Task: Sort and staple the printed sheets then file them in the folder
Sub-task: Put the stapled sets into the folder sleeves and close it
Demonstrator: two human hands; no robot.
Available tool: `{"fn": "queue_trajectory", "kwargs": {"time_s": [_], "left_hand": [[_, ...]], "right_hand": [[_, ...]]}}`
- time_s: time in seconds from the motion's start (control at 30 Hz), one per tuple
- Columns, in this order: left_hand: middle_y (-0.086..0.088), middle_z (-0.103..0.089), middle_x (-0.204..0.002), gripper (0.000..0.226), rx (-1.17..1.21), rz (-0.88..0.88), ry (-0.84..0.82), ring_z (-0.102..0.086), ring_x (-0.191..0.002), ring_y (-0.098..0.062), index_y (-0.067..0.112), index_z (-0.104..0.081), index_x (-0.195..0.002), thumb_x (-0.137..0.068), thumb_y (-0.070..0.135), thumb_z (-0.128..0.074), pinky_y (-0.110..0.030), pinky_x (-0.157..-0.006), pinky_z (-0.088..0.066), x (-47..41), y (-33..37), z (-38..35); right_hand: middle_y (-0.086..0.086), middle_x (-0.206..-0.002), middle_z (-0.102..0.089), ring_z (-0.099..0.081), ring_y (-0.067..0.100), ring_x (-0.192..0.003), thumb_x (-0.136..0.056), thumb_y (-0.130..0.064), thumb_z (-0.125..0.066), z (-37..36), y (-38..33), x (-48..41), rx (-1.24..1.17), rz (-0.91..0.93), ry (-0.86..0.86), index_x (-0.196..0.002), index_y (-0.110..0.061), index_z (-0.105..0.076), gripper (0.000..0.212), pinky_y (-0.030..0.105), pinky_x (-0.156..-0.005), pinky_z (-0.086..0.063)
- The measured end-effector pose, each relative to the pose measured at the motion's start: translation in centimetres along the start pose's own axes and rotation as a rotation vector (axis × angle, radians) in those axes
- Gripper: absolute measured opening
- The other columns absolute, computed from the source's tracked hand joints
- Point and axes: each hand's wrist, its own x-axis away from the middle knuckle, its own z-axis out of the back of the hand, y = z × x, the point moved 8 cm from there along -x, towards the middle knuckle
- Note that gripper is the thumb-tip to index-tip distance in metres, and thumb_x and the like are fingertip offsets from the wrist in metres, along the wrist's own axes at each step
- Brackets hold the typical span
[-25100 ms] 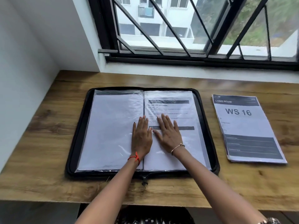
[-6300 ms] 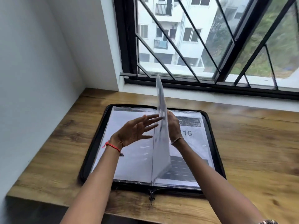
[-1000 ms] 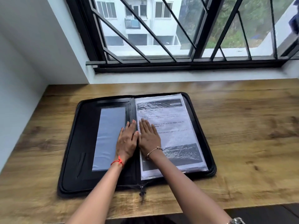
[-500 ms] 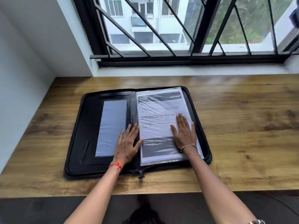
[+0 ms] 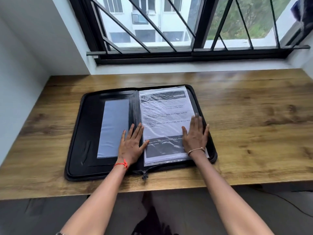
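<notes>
Lying open and flat near the front edge of the wooden surface (image 5: 254, 124), the black zip folder (image 5: 89, 126) holds the printed sheets (image 5: 166, 116) on its right half, stacked under a crinkled, glossy plastic sleeve. The left hand (image 5: 131, 146) rests palm down with fingers spread over the spine, its thumb touching the sleeve's inner edge. The right hand (image 5: 196, 134) lies flat with straight fingers on the outer edge of the sheets, beside the folder's right rim. A red thread (image 5: 122, 164) circles the left wrist and a thin bracelet (image 5: 196, 150) the right. The folder's left half is bare black lining with a tall clear pocket (image 5: 113, 129), and a zip pull (image 5: 144, 175) hangs at the near end of the spine. The surface is brown wood grain with dark knots, running from a white wall (image 5: 25, 48) on the left to a white sill (image 5: 186, 67) at the back. Above the sill a black-framed window (image 5: 196, 31) with slanted bars looks out on a pale building (image 5: 147, 17) and green trees (image 5: 245, 17). A dark floor (image 5: 186, 209) shows below the near edge. On the top sheet, a dark band near the bottom reads in part "table (with dust/water marks)" and "storage place". The dark header strip and the body lines are too blurred and glare-struck to read.
</notes>
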Motion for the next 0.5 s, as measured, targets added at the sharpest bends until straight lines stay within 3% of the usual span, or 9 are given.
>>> {"fn": "queue_trajectory", "kwargs": {"time_s": [0.1,0.2,0.3,0.4,0.5], "left_hand": [[0.017,0.012,-0.153,0.085,-0.041,0.015,-0.016,0.02,-0.137,-0.004,0.03,0.004,-0.149,-0.073,0.068,0.008,-0.041,-0.115,0.01,0.4,0.2,0.3],[0.017,0.014,-0.153,0.086,-0.047,0.016,-0.03,0.02,-0.137,-0.003,0.03,0.005,-0.148,-0.072,0.069,0.008,-0.04,-0.114,0.012,0.3,0.1,0.2],[0.019,0.015,-0.151,0.09,-0.035,0.015,-0.031,0.018,-0.139,-0.004,0.03,0.004,-0.149,-0.07,0.074,0.009,-0.04,-0.114,0.012,-0.6,0.4,0.5],[0.02,0.014,-0.151,0.1,-0.027,0.008,-0.015,0.017,-0.139,-0.003,0.032,0.005,-0.148,-0.063,0.081,0.023,-0.039,-0.114,0.013,-0.7,0.4,1.5],[0.019,0.013,-0.151,0.098,-0.008,0.004,-0.018,0.016,-0.139,-0.003,0.032,0.006,-0.147,-0.064,0.08,0.024,-0.039,-0.114,0.013,-0.8,0.3,1.1]], "right_hand": [[0.0,-0.149,0.028,0.021,0.014,-0.14,-0.071,-0.06,0.033,-0.3,-5.9,3.0,-0.047,0.201,-0.062,-0.144,-0.011,0.017,0.089,0.033,-0.103,0.034],[0.0,-0.152,0.019,0.012,0.017,-0.143,-0.081,-0.063,0.017,-2.7,-10.4,6.1,-0.072,0.387,-0.182,-0.144,-0.015,0.011,0.08,0.033,-0.109,0.024],[-0.002,-0.152,-0.013,-0.015,0.018,-0.142,-0.091,-0.06,0.003,-2.7,-10.0,6.1,-0.024,0.372,-0.202,-0.144,-0.014,-0.017,0.073,0.035,-0.113,0.003],[-0.008,-0.152,0.014,0.015,0.012,-0.14,-0.073,-0.069,0.02,-1.4,-8.1,5.3,-0.018,0.405,-0.175,-0.143,-0.022,0.01,0.085,0.028,-0.11,0.02],[-0.01,-0.15,0.021,0.022,0.007,-0.138,-0.064,-0.072,0.029,-1.0,-3.8,4.4,-0.018,0.325,-0.153,-0.141,-0.024,0.018,0.091,0.027,-0.107,0.023]]}}
